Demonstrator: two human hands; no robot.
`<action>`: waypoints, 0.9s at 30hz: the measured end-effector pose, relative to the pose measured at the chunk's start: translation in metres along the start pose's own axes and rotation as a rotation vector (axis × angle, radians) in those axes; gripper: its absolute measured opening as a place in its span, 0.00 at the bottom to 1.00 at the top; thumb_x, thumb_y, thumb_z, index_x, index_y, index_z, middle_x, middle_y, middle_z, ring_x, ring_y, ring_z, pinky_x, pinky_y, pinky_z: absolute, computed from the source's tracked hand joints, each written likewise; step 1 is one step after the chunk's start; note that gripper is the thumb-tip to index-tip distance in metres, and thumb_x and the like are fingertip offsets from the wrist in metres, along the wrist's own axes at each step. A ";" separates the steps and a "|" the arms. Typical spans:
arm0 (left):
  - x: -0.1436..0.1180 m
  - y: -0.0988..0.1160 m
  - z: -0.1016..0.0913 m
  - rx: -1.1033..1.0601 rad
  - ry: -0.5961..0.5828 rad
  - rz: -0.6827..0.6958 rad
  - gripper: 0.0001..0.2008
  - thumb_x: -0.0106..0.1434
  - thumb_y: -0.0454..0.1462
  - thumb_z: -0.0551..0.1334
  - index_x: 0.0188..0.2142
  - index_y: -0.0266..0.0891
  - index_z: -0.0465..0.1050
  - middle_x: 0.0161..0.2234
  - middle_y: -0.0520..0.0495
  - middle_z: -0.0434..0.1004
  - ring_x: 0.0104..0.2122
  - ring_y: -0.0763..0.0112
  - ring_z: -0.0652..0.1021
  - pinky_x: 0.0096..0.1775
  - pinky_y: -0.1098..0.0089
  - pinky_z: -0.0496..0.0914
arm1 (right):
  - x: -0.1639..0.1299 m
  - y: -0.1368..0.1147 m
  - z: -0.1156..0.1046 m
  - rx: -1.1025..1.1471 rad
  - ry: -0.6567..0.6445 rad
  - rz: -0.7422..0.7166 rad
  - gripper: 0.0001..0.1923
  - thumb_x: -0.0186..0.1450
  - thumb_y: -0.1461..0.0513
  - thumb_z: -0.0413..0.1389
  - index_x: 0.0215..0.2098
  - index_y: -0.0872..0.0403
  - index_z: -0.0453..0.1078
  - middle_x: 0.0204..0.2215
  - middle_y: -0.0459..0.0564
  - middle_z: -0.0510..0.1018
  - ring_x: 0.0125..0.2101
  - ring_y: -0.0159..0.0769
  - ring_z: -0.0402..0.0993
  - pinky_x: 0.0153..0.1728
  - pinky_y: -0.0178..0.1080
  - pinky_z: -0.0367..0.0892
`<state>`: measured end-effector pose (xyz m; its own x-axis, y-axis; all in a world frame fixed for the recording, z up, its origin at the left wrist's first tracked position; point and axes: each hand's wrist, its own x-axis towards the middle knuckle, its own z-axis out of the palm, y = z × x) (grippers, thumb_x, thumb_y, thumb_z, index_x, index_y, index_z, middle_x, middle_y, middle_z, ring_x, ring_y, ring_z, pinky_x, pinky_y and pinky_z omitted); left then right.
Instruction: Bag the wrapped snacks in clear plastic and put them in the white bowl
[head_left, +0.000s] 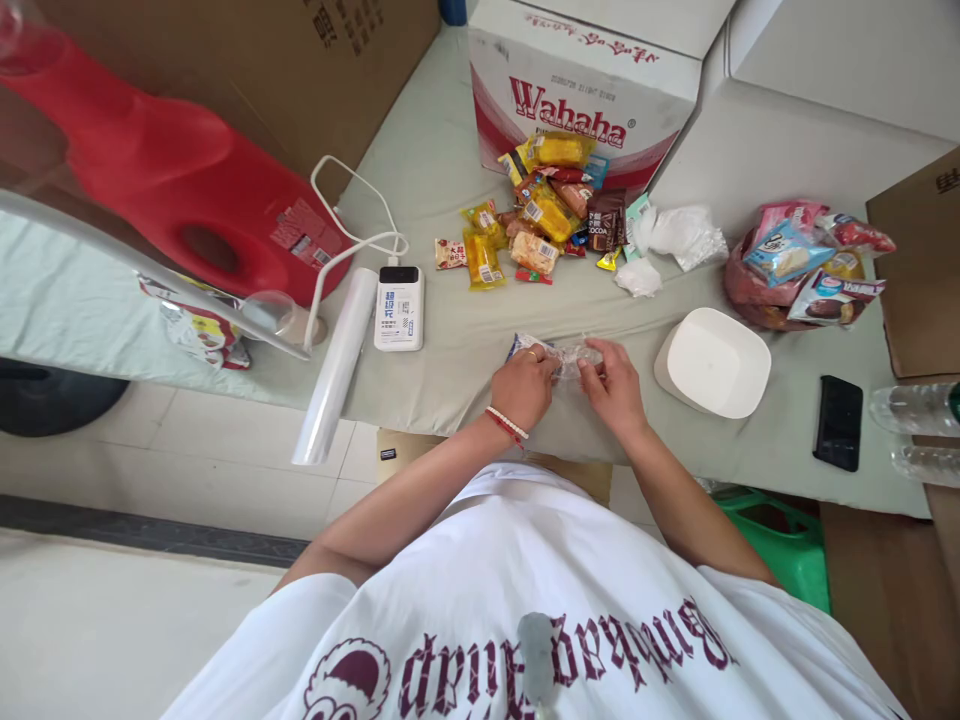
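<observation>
Near the front edge of the cloth-covered table, my left hand (523, 388) is closed on one end of a piece of crinkled clear plastic film (571, 358). A blue-and-white packet (522, 343) shows just past its fingers, mostly hidden by the hand. My right hand (613, 388) pinches the film's other side between thumb and fingers. To the right of it stands a white plastic container (716, 362). Beyond both hands lies a pile of wrapped snacks (551, 215), with crumpled white plastic (686, 235) beside it.
Behind the snacks stands a Wahaha carton (581, 90). On the left are a roll of clear film (336, 370), a white power bank (399, 310) with a cable, and a large red jug (195, 190). A snack-filled bowl (757, 285) and a black phone (838, 423) are right.
</observation>
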<state>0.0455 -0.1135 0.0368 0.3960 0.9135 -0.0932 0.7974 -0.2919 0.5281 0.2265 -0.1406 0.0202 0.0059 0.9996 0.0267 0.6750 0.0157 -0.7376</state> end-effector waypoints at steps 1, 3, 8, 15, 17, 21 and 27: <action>-0.001 0.002 0.000 0.034 0.005 0.005 0.18 0.72 0.35 0.53 0.48 0.43 0.83 0.45 0.39 0.79 0.49 0.53 0.75 0.46 0.56 0.72 | 0.007 0.004 0.003 -0.065 0.068 0.037 0.27 0.73 0.51 0.52 0.66 0.53 0.65 0.59 0.64 0.71 0.45 0.45 0.78 0.48 0.50 0.76; -0.001 0.003 0.001 0.072 0.026 -0.001 0.16 0.72 0.36 0.55 0.44 0.45 0.84 0.43 0.39 0.78 0.50 0.50 0.73 0.47 0.54 0.70 | 0.020 0.011 0.009 -0.203 0.094 0.046 0.27 0.69 0.52 0.57 0.62 0.55 0.69 0.58 0.64 0.70 0.50 0.50 0.74 0.52 0.53 0.73; 0.007 -0.003 0.007 0.060 0.287 -0.175 0.29 0.65 0.40 0.65 0.66 0.46 0.68 0.62 0.35 0.67 0.62 0.41 0.65 0.59 0.45 0.63 | 0.025 0.013 0.010 -0.310 0.092 -0.040 0.07 0.67 0.59 0.56 0.38 0.50 0.76 0.52 0.60 0.73 0.54 0.52 0.67 0.57 0.55 0.67; 0.014 -0.003 0.012 0.041 0.180 -0.273 0.33 0.67 0.45 0.61 0.68 0.36 0.61 0.56 0.28 0.72 0.57 0.40 0.71 0.56 0.44 0.67 | 0.014 -0.030 0.014 -0.141 -0.030 -0.067 0.11 0.72 0.62 0.47 0.45 0.51 0.71 0.40 0.55 0.78 0.43 0.44 0.74 0.48 0.43 0.70; 0.009 0.003 0.013 0.027 0.230 -0.205 0.27 0.71 0.43 0.55 0.66 0.38 0.63 0.57 0.28 0.71 0.58 0.42 0.72 0.57 0.45 0.67 | 0.015 -0.039 0.020 -0.096 -0.012 -0.056 0.13 0.73 0.61 0.45 0.46 0.52 0.71 0.43 0.57 0.79 0.46 0.45 0.74 0.51 0.44 0.69; -0.007 0.008 0.026 -0.149 0.298 0.130 0.30 0.69 0.39 0.55 0.69 0.37 0.57 0.65 0.26 0.61 0.68 0.41 0.62 0.66 0.41 0.58 | 0.013 -0.037 0.024 0.106 0.029 0.031 0.14 0.74 0.55 0.47 0.47 0.54 0.69 0.48 0.60 0.79 0.49 0.45 0.75 0.51 0.44 0.70; -0.017 0.001 0.049 -0.640 0.249 0.428 0.49 0.58 0.32 0.61 0.74 0.44 0.38 0.71 0.31 0.54 0.72 0.44 0.59 0.69 0.40 0.58 | -0.002 -0.015 0.028 0.466 0.072 0.261 0.16 0.68 0.48 0.55 0.41 0.52 0.70 0.38 0.50 0.82 0.38 0.41 0.77 0.43 0.42 0.73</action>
<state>0.0618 -0.1427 -0.0025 0.4349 0.8177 0.3770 0.1550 -0.4804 0.8632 0.1959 -0.1422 0.0121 0.1909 0.9680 -0.1632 0.2454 -0.2080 -0.9468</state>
